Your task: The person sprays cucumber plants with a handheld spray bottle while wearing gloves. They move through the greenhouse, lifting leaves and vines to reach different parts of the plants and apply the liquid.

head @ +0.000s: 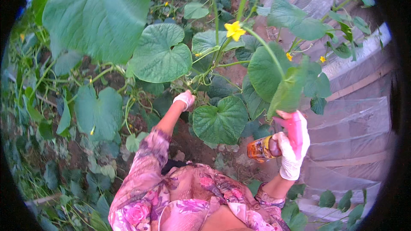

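Note:
My left hand (185, 100), in a white glove, is closed at the stems of a cucumber vine (203, 76), low among the leaves. Its fingertips and the exact bit of stem are partly hidden. In my right hand (293, 157), also gloved in white, is a spray bottle with a pink trigger head (296, 131) and an orange, labelled body (260, 149). The bottle lies tilted, its body pointing left. A blurred leaf (287, 93) hangs just beyond the pink head. Above and between my hands, a yellow flower (234, 31) stands open on the vine.
A large cucumber leaf (99, 16) looms close at upper left. More vines and leaves (98, 110) crowd the left side. Clear plastic sheeting (350, 134) with wooden strips (359, 85) forms a wall on the right. Bare soil (202, 149) shows below the plants.

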The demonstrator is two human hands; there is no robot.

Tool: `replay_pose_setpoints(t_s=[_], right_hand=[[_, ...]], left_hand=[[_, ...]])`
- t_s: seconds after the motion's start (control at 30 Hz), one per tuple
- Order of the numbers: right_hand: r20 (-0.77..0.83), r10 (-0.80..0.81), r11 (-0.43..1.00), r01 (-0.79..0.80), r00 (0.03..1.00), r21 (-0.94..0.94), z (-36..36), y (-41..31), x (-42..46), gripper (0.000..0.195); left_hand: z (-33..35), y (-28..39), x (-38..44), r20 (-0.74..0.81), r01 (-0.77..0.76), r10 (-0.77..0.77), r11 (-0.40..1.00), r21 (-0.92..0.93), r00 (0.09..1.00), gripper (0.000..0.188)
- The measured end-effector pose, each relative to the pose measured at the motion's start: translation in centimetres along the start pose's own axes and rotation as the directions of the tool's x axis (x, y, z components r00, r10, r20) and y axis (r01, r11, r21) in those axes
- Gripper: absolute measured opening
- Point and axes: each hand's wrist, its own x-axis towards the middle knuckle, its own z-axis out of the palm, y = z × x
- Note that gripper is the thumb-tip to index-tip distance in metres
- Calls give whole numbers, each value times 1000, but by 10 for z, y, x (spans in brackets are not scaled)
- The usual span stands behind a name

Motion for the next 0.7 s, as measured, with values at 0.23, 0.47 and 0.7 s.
replay_pose_setpoints(t_s=[0.23, 0.47, 0.7], right_hand=[[132, -123, 975, 95, 984, 198, 22, 21, -8, 49], [148, -136, 950, 87, 980, 301, 21, 22, -7, 50], [53, -234, 972, 231, 971, 48, 7, 16, 13, 51]], left_hand=[[-243, 175, -122, -684, -474, 77, 776, -415, 725, 49], [-325, 230, -66, -255, -418, 371, 894, -163, 893, 50], [-317, 228, -69, -257, -509, 439, 718, -475, 861, 28]])
